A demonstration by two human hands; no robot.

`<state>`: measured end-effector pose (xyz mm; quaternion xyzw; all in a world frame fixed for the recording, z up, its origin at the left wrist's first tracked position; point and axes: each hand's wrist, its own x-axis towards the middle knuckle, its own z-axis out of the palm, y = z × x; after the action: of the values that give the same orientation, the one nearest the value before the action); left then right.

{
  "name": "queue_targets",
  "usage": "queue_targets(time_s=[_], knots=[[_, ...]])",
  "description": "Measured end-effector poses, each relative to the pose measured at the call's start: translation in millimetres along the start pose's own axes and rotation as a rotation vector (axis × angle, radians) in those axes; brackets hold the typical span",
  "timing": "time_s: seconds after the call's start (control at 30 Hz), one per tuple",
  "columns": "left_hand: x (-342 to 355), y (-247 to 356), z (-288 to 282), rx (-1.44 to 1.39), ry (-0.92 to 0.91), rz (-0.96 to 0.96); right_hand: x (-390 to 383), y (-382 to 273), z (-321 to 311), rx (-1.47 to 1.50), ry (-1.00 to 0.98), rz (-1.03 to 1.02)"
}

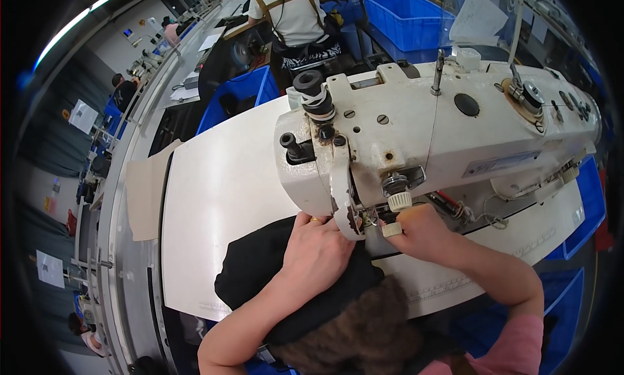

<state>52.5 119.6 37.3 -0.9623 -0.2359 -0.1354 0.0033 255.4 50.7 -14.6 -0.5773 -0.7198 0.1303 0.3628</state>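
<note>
A white sewing machine (409,128) with worn, stained patches spans the upper right. My left hand (317,251) lies on black fabric (247,268) just left of the needle area, fingers bent onto it and their tips partly hidden by the machine head. My right hand (422,232) is closed beside the needle area, behind a cream knob (392,229); what its fingertips hold is hidden. Brown fluffy material (357,323) hangs below the black fabric at the front edge of the white table (201,193).
Blue bins (403,14) stand behind, beside and below the table. Beige card (144,190) lies along its left edge, by a long metal rail. A co-worker in a white top (289,14) sits ahead; other people work along the row on the left.
</note>
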Motion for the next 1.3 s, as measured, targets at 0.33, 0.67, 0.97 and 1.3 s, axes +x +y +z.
queue_targets(time_s=[0.33, 0.67, 0.97, 1.3], knots=[[7, 6, -1, -0.078, -0.035, -0.019, -1, 0, -1, 0.036, 0.003, 0.026], [4, 15, -4, 0.002, -0.032, -0.056, -2, -4, 0, 0.116, 0.007, 0.053], [38, 4, -90, -0.326, -0.838, -0.086, -34, -48, -8, 0.53, -0.368, 0.154], [6, -31, -32, -0.65, -0.709, -0.22, -62, -63, -3, 0.608, -0.314, 0.211]])
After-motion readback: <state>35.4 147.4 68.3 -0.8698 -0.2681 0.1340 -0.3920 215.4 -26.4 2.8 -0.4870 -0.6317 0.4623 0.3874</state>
